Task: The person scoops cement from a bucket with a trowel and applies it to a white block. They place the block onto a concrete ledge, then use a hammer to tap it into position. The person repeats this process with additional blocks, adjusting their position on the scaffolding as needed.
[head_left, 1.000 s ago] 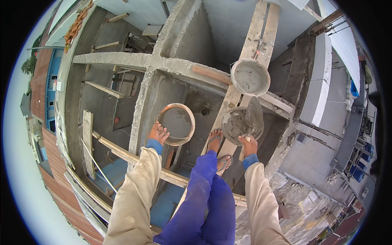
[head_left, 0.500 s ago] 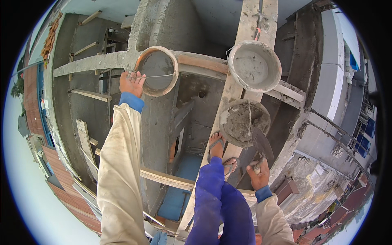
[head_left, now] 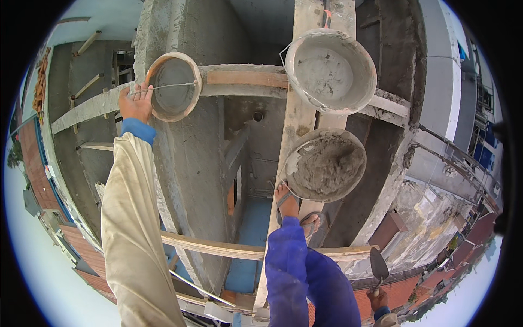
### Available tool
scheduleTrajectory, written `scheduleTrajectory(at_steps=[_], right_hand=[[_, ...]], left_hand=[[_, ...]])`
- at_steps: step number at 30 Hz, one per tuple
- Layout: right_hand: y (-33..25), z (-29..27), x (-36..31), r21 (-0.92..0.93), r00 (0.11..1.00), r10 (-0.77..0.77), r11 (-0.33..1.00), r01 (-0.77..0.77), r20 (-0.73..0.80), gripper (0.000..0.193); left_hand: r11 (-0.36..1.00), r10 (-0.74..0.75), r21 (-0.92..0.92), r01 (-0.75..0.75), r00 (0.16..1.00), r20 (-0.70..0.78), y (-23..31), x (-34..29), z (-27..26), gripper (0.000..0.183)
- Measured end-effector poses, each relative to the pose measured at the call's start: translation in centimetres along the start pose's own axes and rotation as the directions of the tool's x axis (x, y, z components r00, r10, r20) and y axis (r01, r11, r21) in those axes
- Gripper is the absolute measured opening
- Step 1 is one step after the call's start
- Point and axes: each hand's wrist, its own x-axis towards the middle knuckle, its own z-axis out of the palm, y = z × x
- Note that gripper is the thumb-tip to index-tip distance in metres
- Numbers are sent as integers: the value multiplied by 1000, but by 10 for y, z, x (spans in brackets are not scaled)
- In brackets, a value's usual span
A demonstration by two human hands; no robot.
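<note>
My left hand, arm stretched far forward, has its fingers hooked round the thin wire handle of a bucket at the far left. Smooth grey liquid lies in that bucket, beside the top of a concrete wall. Low at the right, away from the buckets, my right hand grips a pointed trowel by its handle, blade upward. A mortar bucket filled with rough grey mortar stands by my feet on planks. Beyond it is a wider bucket with pale grey residue inside; neither hand touches these two.
I stand in sandals on narrow wooden planks over a deep drop, with a blue floor far below. Concrete beams and a timber crosspiece span the gaps. A red-handled tool lies at the planks' far end.
My right hand has drawn the trowel back from the mortar bucket to the lower right. That bucket's wire handle has dropped to its rim. The whole view has shifted; my left hand keeps its bucket.
</note>
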Motion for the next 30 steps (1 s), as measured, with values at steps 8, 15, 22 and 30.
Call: scheduleTrajectory(at_steps=[8,15,22,30], right_hand=[[-90,51,9,147,995,58,987,-68,75,21],[-214,82,-15,102,966,-256,961,256,-14,44],[-266,90,-127,135,720,-684,729,671,116,68],[-112,38,-232,-397,965,77,917,29,249,127]], left_hand=[[976,-127,174,127,992,-11,14,-34,-16,98],[508,-406,801,315,908,-100,-57,-234,-28,80],[2,-984,941,338,171,-59,-139,-575,-27,49],[131,-899,748,651,395,-186,-98,-622,-62,25]])
